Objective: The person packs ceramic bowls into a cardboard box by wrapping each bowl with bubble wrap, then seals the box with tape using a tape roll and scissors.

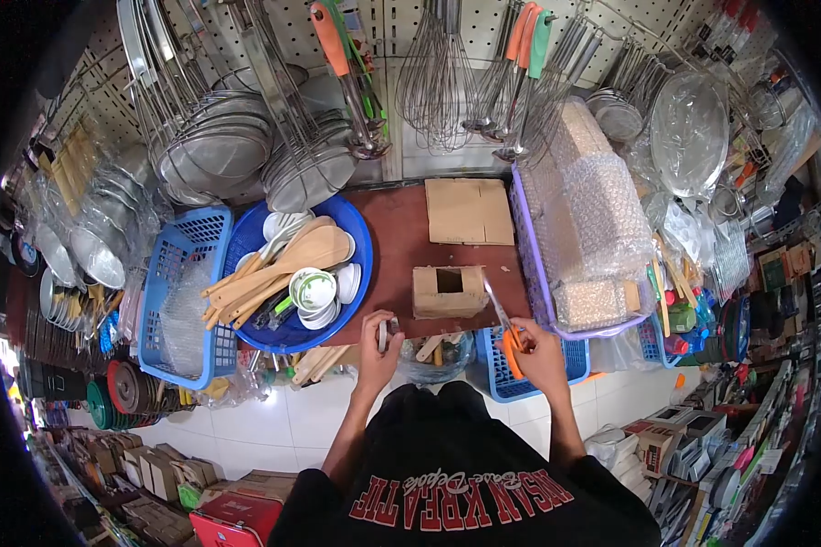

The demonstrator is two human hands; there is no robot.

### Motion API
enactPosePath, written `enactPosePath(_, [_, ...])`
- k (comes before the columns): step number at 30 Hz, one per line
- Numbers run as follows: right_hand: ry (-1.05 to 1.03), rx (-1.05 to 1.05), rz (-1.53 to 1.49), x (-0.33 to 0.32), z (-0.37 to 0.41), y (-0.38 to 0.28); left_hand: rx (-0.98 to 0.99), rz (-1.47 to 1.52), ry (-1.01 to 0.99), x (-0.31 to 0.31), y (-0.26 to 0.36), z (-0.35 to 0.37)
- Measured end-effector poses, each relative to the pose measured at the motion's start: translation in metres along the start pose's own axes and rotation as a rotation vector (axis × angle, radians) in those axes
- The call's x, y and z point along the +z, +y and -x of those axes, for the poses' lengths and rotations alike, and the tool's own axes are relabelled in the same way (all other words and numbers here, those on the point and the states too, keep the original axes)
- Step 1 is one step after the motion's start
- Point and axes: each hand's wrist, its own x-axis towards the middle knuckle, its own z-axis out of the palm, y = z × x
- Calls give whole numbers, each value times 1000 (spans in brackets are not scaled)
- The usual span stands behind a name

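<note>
The small cardboard box [450,303] sits on the brown tabletop [397,228], with a dark square hole in its top. No hand is on it.

The right hand [540,354], near the box on its right, is closed around the orange handles of the scissors [508,346]. Their tip is just beside the box's right edge — I cannot tell if it touches. The left hand [377,346], near the box on its left, has its fingers curled around a small grey thing [383,335], maybe a roll of tape, but it is too small to be sure.

Behind the box lies a flat cardboard piece [470,211]. Left of the box is a round blue basin [365,264] with wooden spatulas [306,246]. Right of it is a purple basket [531,246].

My guess is that the step in hand is getting ready to work on the box. Any cut there would call for a steady hold — so the left hand would have to come closer.
</note>
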Motion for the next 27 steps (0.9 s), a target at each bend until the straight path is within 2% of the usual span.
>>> enactPosePath(3, [104, 100, -77, 24, 2, 28, -295, 8, -63, 2, -3, 3])
enactPosePath(6, [169, 102, -114, 46, 2, 51, -172, -196, -104, 3, -25, 0])
enactPosePath(9, [151, 180, 22, 59, -4, 72, 147, -585, -157, 0, -29, -8])
enactPosePath(13, [133, 125, 135, 71, -19, 95, -45, -581, -339, 1, -35, -18])
enactPosePath(18, [68, 214, 248, 73, -41, 93, -207, -672, -496, 5, -42, -29])
enactPosePath(21, [62, 193, 315, 78, -54, 98, -80, -794, -495, 10, -61, -24])
enactPosePath(24, [44, 165, 367, 85, -66, 104, -39, -902, -510, 12, -63, -24])
enactPosePath(27, [8, 182, 403, 88, -77, 108, -96, -868, -569, 8, -55, -25])
